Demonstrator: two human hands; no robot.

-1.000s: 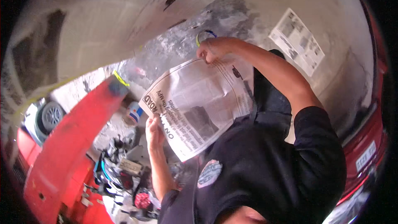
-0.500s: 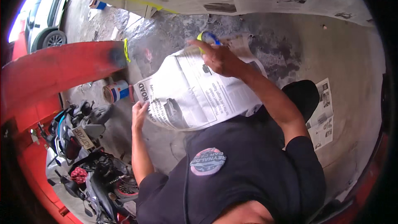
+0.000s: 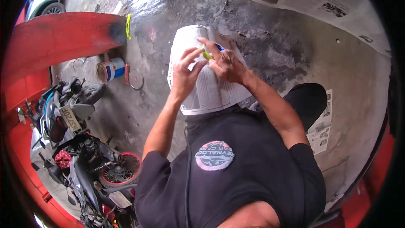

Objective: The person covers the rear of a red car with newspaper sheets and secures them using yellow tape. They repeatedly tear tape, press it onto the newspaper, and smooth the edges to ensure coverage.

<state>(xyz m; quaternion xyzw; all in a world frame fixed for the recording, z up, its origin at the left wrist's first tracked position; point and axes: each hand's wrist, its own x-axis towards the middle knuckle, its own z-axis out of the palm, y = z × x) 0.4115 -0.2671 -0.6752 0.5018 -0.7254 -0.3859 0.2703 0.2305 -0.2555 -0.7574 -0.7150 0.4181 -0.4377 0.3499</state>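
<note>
- Stained concrete floor (image 3: 147, 126) in the head view, motorcycles (image 3: 80, 177) at left.
- The right hand (image 3: 228, 65) holds a tape roll (image 3: 206, 54) (yellow, partly blue).
- The left hand (image 3: 185, 75), fingers bent, is just beside it; its grip cannot be told.
- Newspaper (image 3: 206, 95) lies beneath both.

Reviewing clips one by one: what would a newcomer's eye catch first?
Mid-picture, the left hand and right hand come close together over a newspaper sheet, the right holding a yellow tape roll. A long red panel stands out at upper left, motorcycles at lower left.
</note>
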